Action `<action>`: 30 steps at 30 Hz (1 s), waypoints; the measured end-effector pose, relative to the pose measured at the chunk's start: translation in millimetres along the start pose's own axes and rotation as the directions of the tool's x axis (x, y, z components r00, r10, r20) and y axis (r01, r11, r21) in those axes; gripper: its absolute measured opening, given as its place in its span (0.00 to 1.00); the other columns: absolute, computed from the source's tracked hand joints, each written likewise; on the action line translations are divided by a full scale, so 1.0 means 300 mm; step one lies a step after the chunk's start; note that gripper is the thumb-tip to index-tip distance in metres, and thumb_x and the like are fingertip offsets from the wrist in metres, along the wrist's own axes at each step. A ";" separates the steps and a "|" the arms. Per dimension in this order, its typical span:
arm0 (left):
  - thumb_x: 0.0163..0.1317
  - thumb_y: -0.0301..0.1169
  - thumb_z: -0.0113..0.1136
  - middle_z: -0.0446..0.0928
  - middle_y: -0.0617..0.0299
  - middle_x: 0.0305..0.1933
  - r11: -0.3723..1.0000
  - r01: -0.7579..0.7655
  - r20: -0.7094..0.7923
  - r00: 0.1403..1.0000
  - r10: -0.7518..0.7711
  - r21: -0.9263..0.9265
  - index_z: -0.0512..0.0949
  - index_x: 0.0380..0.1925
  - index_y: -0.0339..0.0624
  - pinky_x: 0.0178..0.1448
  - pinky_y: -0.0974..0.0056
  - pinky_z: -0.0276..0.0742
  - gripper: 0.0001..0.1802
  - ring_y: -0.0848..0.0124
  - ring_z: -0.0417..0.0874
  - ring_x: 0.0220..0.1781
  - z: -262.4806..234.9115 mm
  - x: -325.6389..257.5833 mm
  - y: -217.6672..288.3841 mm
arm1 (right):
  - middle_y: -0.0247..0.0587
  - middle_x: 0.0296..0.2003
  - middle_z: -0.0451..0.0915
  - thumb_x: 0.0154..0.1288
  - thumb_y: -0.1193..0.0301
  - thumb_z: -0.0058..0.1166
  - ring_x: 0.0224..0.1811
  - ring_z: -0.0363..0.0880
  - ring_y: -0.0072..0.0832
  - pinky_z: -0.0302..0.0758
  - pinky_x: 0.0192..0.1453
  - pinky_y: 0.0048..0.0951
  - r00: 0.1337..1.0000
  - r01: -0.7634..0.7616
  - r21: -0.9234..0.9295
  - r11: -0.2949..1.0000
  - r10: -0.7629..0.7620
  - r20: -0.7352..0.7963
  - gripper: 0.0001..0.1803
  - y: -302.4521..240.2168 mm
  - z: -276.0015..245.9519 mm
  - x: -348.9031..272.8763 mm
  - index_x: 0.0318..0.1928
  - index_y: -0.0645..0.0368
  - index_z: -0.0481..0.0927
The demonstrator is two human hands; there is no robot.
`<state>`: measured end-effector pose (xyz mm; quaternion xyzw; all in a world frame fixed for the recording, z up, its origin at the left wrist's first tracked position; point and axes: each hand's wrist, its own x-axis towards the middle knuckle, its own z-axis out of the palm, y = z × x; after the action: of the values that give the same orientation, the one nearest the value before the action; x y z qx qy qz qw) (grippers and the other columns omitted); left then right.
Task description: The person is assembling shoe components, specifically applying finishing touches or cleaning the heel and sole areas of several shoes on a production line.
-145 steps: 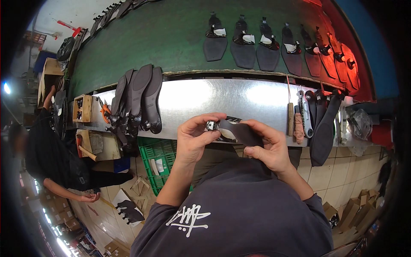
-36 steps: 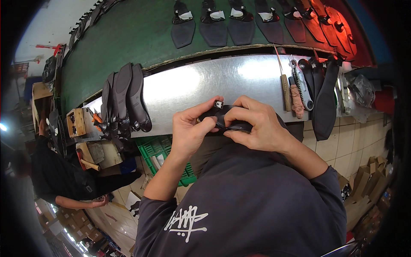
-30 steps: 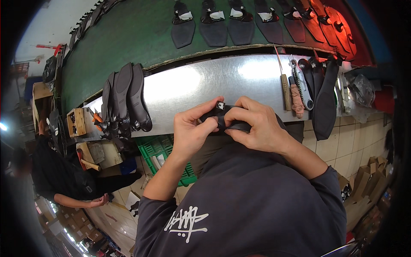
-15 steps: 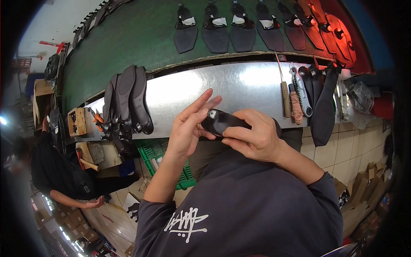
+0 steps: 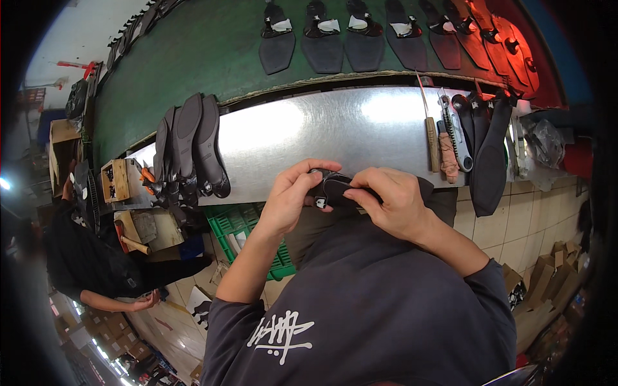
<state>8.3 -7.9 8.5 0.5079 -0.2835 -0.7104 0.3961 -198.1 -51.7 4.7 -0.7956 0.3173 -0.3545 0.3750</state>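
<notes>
Just off the near edge of the steel worktop, a black sandal (image 5: 336, 189) lies crosswise between my hands. My left hand (image 5: 291, 194) is closed round its left end, thumb on the near side and fingers over the far side. A small white patch shows beside those fingertips. My right hand (image 5: 394, 201) pinches the edge of the sole with thumb and forefinger, near the middle. The sandal's other end sticks out past my right knuckles. My fingers hide part of the strap.
On the steel worktop (image 5: 309, 138), several dark soles (image 5: 187, 141) stand left beside a wooden box (image 5: 116, 181). An awl (image 5: 431, 145), a cutter (image 5: 460, 145) and more soles (image 5: 490, 164) lie right. Sandals (image 5: 325, 48) line the green bench. A green crate (image 5: 278, 260) sits below; a co-worker (image 5: 96, 257) is left.
My left hand's fingers, stretched out before, have closed round the sandal's end. The sandal has turned over somewhat, so its sole edge now shows. My right hand still grips it.
</notes>
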 end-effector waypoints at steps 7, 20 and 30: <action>0.69 0.29 0.47 0.79 0.64 0.37 0.998 0.021 -0.033 0.999 -0.019 0.054 0.77 0.48 0.37 0.40 0.71 0.80 0.13 0.79 0.79 0.37 0.041 -0.018 0.007 | 0.40 0.20 0.75 0.55 0.74 0.63 0.22 0.76 0.37 0.70 0.25 0.35 1.000 0.008 -0.017 1.000 -0.008 -0.022 0.08 -0.002 0.001 -0.011 0.31 0.58 0.75; 0.63 0.28 0.55 0.78 0.69 0.29 0.986 -0.069 -0.067 0.995 0.080 0.155 0.79 0.36 0.37 0.27 0.76 0.68 0.07 0.82 0.74 0.27 0.014 -0.010 -0.053 | 0.28 0.24 0.79 0.62 0.76 0.58 0.28 0.73 0.12 0.70 0.33 0.18 0.775 -0.618 0.356 0.701 0.468 0.425 0.05 0.012 -0.030 0.022 0.35 0.66 0.80; 0.65 0.31 0.51 0.80 0.53 0.33 0.941 -0.143 -0.337 0.941 0.033 -0.306 0.75 0.44 0.32 0.17 0.73 0.66 0.14 0.62 0.85 0.27 -0.092 -0.009 -0.058 | 0.42 0.36 0.81 0.59 0.71 0.59 0.39 0.75 0.39 0.70 0.43 0.36 0.936 -0.178 -0.473 0.863 0.000 -0.351 0.11 0.198 -0.200 0.107 0.43 0.59 0.82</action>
<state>30.1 3.6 -13.0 0.5325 -0.1152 -0.6349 0.5479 -242.9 -129.3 -5.7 -0.7763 0.4945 -0.3743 0.1130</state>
